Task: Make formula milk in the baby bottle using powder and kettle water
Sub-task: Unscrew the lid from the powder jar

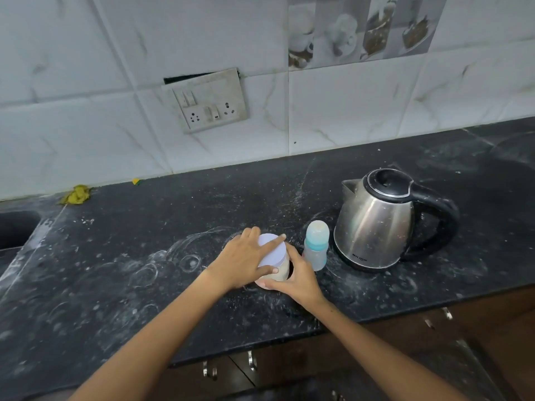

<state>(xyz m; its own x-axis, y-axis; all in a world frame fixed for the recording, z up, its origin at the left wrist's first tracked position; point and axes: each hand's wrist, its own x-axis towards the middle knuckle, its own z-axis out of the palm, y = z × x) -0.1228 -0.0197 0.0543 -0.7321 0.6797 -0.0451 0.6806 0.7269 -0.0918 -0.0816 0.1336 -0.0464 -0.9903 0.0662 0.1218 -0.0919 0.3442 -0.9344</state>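
Just below frame centre the powder jar (275,266) stands upright on the counter (144,256). The left hand (246,260) grips its white lid (270,250) from above; the right hand (298,280) clasps the jar's lower wall, steadying it for unscrewing.

Setting: home kitchen. Evidence: black stone countertop (173,227) w/ white powder smears and ring marks; white marble-look tiled wall (86,82) behind, incl. decorative tiles w/ cup pics (356,30); switch/socket plate (207,101) on wall; steel electric kettle (379,218) toward counter's right; sink edge (16,227) at far left; brown cabinet fronts w/ metal handles (252,364) under front edge.
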